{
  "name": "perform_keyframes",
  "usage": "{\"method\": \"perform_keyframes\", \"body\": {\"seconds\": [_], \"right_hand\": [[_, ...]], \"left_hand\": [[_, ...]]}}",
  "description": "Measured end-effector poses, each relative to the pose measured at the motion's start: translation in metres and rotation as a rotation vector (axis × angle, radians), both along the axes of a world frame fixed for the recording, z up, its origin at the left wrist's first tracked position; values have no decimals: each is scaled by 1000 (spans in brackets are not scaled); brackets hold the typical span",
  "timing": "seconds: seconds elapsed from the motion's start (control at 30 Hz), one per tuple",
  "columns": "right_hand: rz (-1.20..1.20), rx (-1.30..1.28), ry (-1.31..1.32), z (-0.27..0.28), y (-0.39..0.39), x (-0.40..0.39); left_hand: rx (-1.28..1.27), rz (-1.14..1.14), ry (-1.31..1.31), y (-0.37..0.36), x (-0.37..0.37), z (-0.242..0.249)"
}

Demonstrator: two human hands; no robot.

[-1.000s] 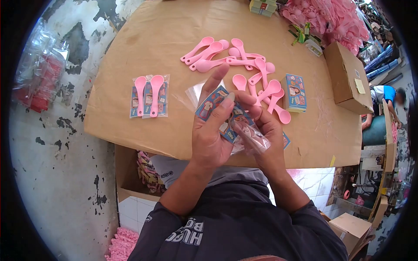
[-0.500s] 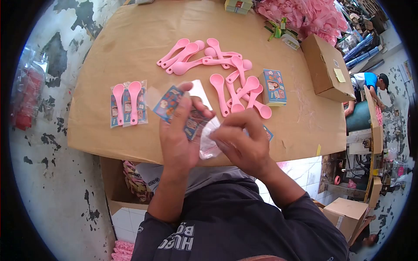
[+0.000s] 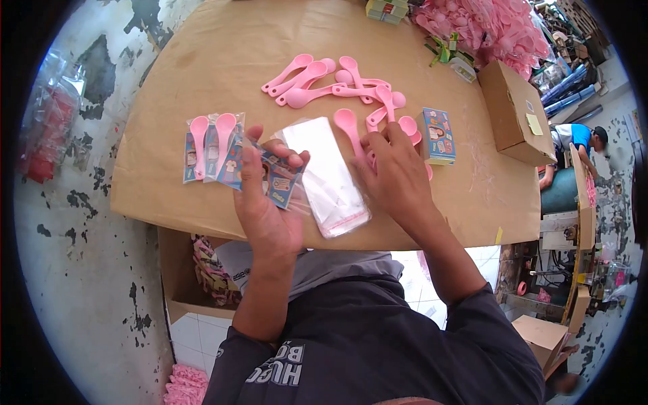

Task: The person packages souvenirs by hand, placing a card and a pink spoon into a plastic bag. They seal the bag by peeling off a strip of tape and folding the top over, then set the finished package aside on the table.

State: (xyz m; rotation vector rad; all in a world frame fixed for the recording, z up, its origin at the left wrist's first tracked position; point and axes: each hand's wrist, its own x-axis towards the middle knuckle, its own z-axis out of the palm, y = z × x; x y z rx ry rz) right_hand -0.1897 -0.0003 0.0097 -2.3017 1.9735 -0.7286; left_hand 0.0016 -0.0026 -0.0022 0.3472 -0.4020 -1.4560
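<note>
My left hand is closed around a blue printed card in a clear plastic bag. My right hand is over the near group of pink spoons, its fingers curled down and closed on a pink spoon that they partly hide. Another pink spoon lies just left of those fingers. Between my hands, a stack of clear plastic bags rests on the table. At the left, two pink spoons lie on bagged blue cards.
More pink spoons are spread farther back on the brown-covered table. A stack of blue cards stands at the right, near a cardboard box. Pink spoons in bags heap at the back right. A person works beyond.
My right hand has moved away from the plastic by my left hand, right and forward onto the pink spoons. The stack of clear bags has come into fuller view. My left hand keeps the card.
</note>
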Motion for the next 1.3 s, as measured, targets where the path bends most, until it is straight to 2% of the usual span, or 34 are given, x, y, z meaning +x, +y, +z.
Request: {"method": "perform_keyframes", "body": {"seconds": [0.13,0.27,0.5,0.6,0.67,0.8,0.9,0.93,1.0,1.13,1.3], "right_hand": [[33,23,-124,-8,-3,-3],[44,17,-222,-6,-1,-4],[85,36,-171,-6,-4,-6],[129,-66,-166,-2,-4,-10],[53,60,-381,14,3,-9],[46,120,-583,23,25,-15],[123,306,-971,16,39,-21],[120,304,-973,18,43,-22],[164,569,-1009,29,50,-21],[192,772,-1071,33,51,-15],[233,656,-953,23,46,-10]], "left_hand": [[-45,46,-45,9,-13,2],[-87,-19,-51,10,-21,-1],[-100,22,-48,-1,-21,5],[-109,57,-37,-10,-14,3],[-119,84,-38,-17,-8,2],[-124,145,36,-28,3,2],[-153,160,46,-34,5,4],[-130,165,69,-36,5,5],[-107,163,92,-38,3,6],[-123,105,41,-33,-4,8],[-105,-55,-107,-22,-17,7]]}}
